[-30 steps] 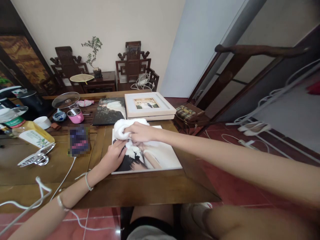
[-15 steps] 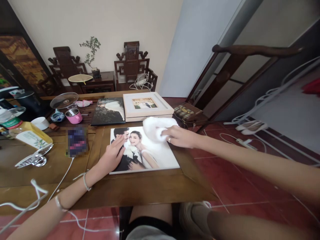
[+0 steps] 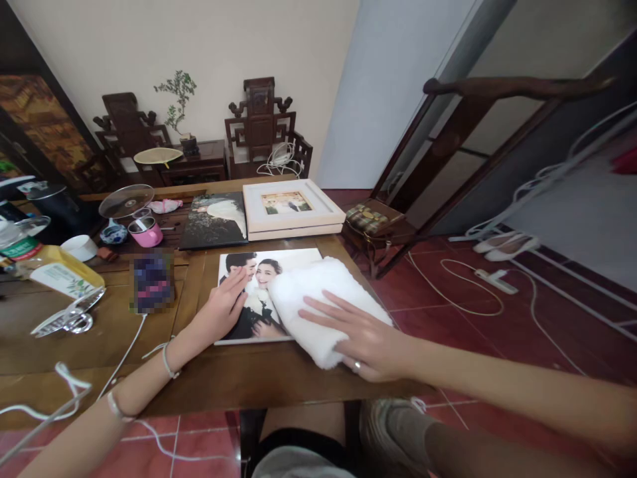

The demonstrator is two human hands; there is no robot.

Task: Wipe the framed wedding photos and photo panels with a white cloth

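A wedding photo panel (image 3: 239, 325) with a couple on it lies flat near the front edge of the wooden table. Stretched out, the fingers of my left hand (image 3: 226, 302) rest flat on its left part. A thick white fluffy towel (image 3: 323, 285), folded, covers the right part of the panel and hangs past its lower edge. My right hand (image 3: 365, 338) grips the towel at its lower right side, fingers spread over the top and the thumb side hidden. Behind the panel stand a pale framed picture (image 3: 323, 222) and a dark photo panel (image 3: 213, 229).
To the left are a pink mug (image 3: 145, 234), a bottle of yellow liquid (image 3: 64, 269), a silver hair claw (image 3: 74, 315) and a blurred-out item (image 3: 152, 284) with a white cable. A wooden chair (image 3: 448, 153) holding a checked bag (image 3: 368, 219) stands at the right.
My right hand has drawn the towel from the panel's upper right corner down toward the lower right edge, and the towel now lies spread wider. My left hand stays in place.
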